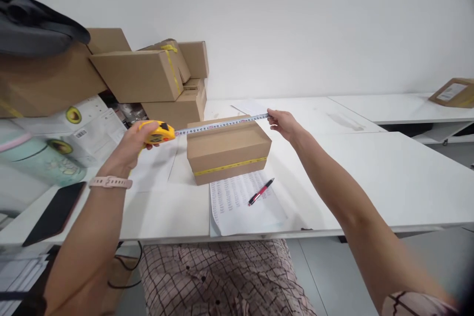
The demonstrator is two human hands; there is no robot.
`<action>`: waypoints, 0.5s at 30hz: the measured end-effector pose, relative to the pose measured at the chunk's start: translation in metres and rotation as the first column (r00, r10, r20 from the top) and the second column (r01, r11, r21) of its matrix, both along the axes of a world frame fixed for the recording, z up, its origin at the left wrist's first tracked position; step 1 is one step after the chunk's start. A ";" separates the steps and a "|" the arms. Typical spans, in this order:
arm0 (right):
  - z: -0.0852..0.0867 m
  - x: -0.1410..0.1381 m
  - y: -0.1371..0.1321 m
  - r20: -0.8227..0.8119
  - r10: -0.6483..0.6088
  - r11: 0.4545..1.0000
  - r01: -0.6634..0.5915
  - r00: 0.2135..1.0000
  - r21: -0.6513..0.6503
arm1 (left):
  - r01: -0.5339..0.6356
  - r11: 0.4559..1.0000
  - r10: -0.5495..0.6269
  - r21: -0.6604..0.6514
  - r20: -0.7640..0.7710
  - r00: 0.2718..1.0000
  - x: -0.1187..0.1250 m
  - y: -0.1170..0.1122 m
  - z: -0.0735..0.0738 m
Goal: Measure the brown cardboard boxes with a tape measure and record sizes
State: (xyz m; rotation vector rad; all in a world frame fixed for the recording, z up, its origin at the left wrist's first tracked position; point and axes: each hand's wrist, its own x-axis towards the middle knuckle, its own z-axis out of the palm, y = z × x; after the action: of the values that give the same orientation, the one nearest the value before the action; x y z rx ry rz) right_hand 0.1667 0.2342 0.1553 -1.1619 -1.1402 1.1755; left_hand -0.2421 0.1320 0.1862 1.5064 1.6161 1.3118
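My left hand [138, 140] is closed around the yellow case of a tape measure [162, 132], left of a cardboard box [227, 145]. The white blade is drawn out to the right, stretched above the box's top along its length. Its far end is pinched in my right hand [283, 123], just past the box's back right corner. Yellow tape runs along the box's front side. Printed sheets [240, 207] lie partly beneath the box toward me, with a red and black pen [261, 191] resting on them.
Stacked cardboard boxes [137, 76] stand at the back left, with a dark bag [37, 27] on top. A mint bottle [40, 158] and a dark phone-like slab [55, 212] sit on the left. Another box [454, 93] is at far right. The white table's front edge [177, 240] runs before me.
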 end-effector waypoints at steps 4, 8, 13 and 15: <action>-0.017 -0.009 0.017 0.063 -0.040 0.999 0.042 0.997 -0.030 | -0.082 0.990 0.090 -0.114 0.071 0.993 -0.035 0.003 -0.010; -0.034 -0.021 0.019 0.088 -0.022 1.000 0.023 0.996 -0.014 | -0.059 0.982 0.071 -0.181 0.059 0.996 -0.039 -0.006 -0.019; -0.042 -0.027 0.021 0.091 -0.026 1.000 0.027 0.995 -0.015 | 0.006 0.985 0.002 -0.173 0.043 0.999 -0.030 -0.008 -0.020; -0.042 -0.027 0.023 0.083 -0.032 0.999 0.036 0.996 -0.041 | 0.021 0.986 -0.017 -0.164 0.027 0.999 -0.028 -0.003 -0.020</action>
State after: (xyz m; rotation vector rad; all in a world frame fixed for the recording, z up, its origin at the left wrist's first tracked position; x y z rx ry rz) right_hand 0.1396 0.2574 0.1133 -1.2676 -1.1580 1.1392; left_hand -0.2704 0.1286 0.1659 1.3971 1.6467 1.1521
